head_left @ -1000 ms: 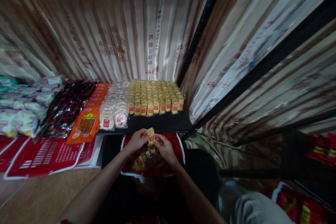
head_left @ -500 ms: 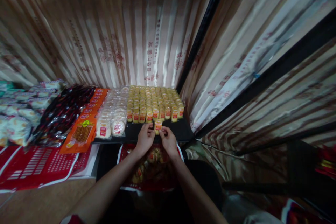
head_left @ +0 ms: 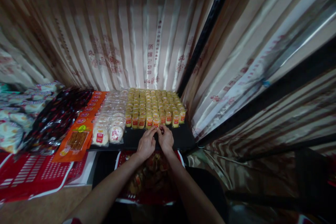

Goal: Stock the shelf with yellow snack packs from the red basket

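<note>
My left hand (head_left: 146,144) and my right hand (head_left: 165,140) meet at the front of the black shelf (head_left: 131,140). Their bent fingertips press at the lower front of a small yellow snack packet (head_left: 156,121) with a red label. It stands upright, level with the front of the rows of like yellow packets (head_left: 147,99). My fingers partly cover its bottom edge. Below my wrists is a red basket (head_left: 117,162) with a white rim, holding more wrapped packets (head_left: 136,182), dimly lit.
Left of the yellow rows are round white wrapped cakes (head_left: 116,133), orange snack bags (head_left: 76,143), dark shiny packs (head_left: 57,119) and white bags (head_left: 12,134). Another red basket (head_left: 34,173) sits below them. A pleated curtain (head_left: 126,42) hangs behind. Dark posts (head_left: 202,42) stand right.
Both hands have moved forward and closer together, bringing the yellow packet from in front of the rows into line with them. The view has shifted slightly.
</note>
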Tool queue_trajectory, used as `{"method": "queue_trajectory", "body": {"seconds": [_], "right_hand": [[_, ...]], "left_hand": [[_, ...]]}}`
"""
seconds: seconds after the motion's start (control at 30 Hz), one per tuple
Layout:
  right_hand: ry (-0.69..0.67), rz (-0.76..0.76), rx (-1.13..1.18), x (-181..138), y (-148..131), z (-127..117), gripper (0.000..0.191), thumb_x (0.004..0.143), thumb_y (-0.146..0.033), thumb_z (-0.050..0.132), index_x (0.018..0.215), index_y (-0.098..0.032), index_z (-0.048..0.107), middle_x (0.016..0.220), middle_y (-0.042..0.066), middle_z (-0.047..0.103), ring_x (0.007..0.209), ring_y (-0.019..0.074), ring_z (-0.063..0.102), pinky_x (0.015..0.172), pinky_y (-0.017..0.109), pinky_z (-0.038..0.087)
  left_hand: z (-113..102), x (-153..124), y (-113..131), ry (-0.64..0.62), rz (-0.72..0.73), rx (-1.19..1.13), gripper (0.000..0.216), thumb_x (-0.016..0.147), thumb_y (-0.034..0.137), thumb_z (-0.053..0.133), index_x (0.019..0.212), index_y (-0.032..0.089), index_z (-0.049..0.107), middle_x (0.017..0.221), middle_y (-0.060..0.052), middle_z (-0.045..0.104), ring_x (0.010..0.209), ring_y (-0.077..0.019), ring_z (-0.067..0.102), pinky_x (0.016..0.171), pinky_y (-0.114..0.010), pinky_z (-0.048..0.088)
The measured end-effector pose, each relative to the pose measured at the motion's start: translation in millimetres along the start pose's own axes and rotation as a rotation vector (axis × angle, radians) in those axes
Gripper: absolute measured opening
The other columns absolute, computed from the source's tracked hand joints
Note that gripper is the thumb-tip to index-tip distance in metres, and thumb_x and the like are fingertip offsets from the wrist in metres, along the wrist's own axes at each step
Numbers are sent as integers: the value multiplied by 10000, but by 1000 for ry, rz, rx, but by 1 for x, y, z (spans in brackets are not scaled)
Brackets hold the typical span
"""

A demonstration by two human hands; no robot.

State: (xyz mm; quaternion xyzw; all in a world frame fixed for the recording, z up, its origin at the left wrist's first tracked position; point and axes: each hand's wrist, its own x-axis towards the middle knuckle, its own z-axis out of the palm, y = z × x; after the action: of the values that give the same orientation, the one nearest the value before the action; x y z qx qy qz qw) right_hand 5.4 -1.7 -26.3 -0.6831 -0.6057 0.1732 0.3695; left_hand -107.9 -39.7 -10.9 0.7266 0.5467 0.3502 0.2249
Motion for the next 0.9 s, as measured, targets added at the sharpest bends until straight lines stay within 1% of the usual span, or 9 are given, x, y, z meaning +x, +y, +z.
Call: {"method": "queue_trajectory", "body": {"seconds": [0.07,0.17,0.23,0.33,0.43,0.53,0.7,0.8,0.9], "right_hand": [[36,-30,-25,0,1,2,252,809,-333,487,978,-206,623,930,89,641,865,218,547,761,317,409],[66,-10,14,-3,1,3,311,817,-334,471,1076,-190,566,915,71,634,816,206,540,745,315,412],[80,-15,48,-6,1,3,318,824,-334,459,1093,-185,543,905,56,631,801,195,538,751,312,419],[88,-97,58,-10,0,2,274,844,-311,435,1043,-183,573,930,70,622,868,197,530,811,322,419],[71,-169,43,-12,0,2,292,868,-288,392,1042,-188,603,987,93,607,955,208,515,858,338,414],[62,-174,27,-13,1,3,325,872,-246,361,1070,-200,615,1010,93,593,996,204,508,874,334,418],[53,-159,3,-12,4,7,385,833,-162,354,1100,-246,619,979,61,574,977,180,517,849,291,441],[61,-168,-1,-12,4,6,403,809,-142,367,1100,-240,629,973,63,565,943,182,527,820,293,457],[90,-216,44,-17,2,2,415,786,-110,366,1075,-216,644,997,76,551,961,182,523,852,305,454]], "left_hand": [[2,0,-6,-4,35,39,530,738,30,388,1236,174,495,1353,-70,467,1268,-184,398,1094,-402,336],[4,-2,-15,2,80,70,544,746,35,378,1268,159,466,1390,-78,422,1285,-183,375,1096,-399,333],[5,-4,-18,0,102,76,536,760,45,369,1281,137,453,1402,-91,405,1291,-183,366,1095,-388,336],[7,-4,-19,-24,124,89,522,774,61,365,1285,122,453,1394,-104,416,1292,-185,367,1097,-380,336],[7,-3,-17,-45,119,110,535,764,61,373,1288,135,455,1398,-101,413,1291,-193,373,1096,-394,336],[7,-2,-15,-64,110,139,545,763,71,379,1301,133,441,1410,-103,397,1295,-201,368,1093,-403,337],[9,-2,-15,-53,96,170,522,771,90,380,1287,124,454,1401,-108,407,1286,-207,378,1092,-395,336],[10,-2,-18,-38,117,169,494,772,85,382,1254,128,484,1396,-102,409,1280,-209,380,1090,-388,339],[9,-4,-19,0,133,158,449,776,69,368,1188,134,532,1351,-98,445,1262,-203,391,1077,-379,355]]}}
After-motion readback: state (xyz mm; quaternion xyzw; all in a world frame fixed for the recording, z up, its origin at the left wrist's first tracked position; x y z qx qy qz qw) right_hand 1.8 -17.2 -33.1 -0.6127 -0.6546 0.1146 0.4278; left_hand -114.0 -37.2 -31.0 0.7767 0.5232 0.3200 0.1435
